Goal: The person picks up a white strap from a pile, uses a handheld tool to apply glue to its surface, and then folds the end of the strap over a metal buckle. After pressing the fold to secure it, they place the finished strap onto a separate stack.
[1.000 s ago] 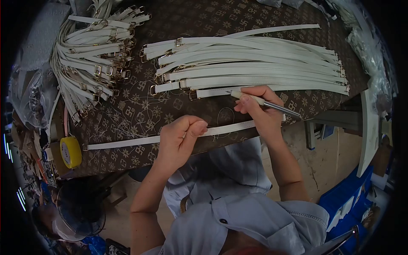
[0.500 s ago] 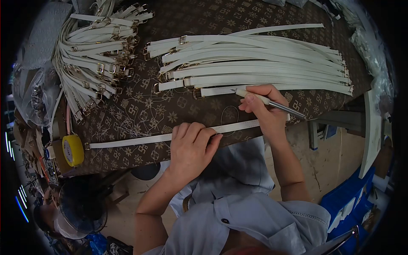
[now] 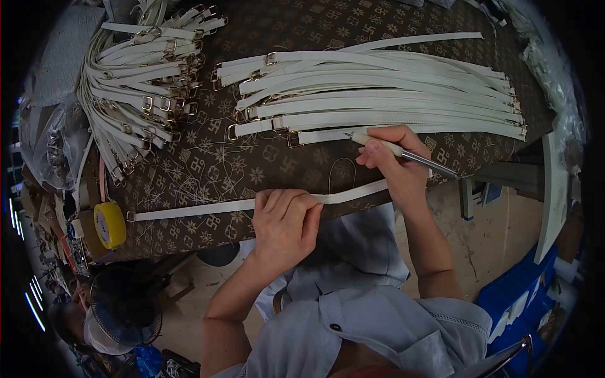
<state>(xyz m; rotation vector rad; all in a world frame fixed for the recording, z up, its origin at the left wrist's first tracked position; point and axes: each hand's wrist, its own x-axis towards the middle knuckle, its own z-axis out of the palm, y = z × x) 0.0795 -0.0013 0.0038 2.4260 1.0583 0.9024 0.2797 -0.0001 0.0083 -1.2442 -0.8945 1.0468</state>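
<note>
A narrow white strap (image 3: 195, 212) lies along the near edge of the patterned cloth, with a small metal buckle at its left end. My left hand (image 3: 282, 220) is closed on its middle, the fingers curled over it and the thumb against them. Between my hands the strap bows slightly, and a thin thread (image 3: 343, 160) loops up from it. My right hand (image 3: 401, 165) grips a pen-shaped tool (image 3: 384, 144) with a white grip, metal shaft and pointed metal tip, which points left. The strap's right end passes behind my right hand; whether those fingers touch it is hidden.
Beyond my hands lies a row of white straps (image 3: 378, 99) with gold buckles. A bundle of buckled straps (image 3: 126, 75) is at the back left. Loose thread ends litter the cloth (image 3: 283, 165). A yellow tape roll (image 3: 110, 225) stands at the left edge; a fan (image 3: 126, 305) is below.
My left hand has drawn in its fingers and thumb and shifted slightly left. The strap between my hands now bends more. My right hand and its tool have barely moved.
</note>
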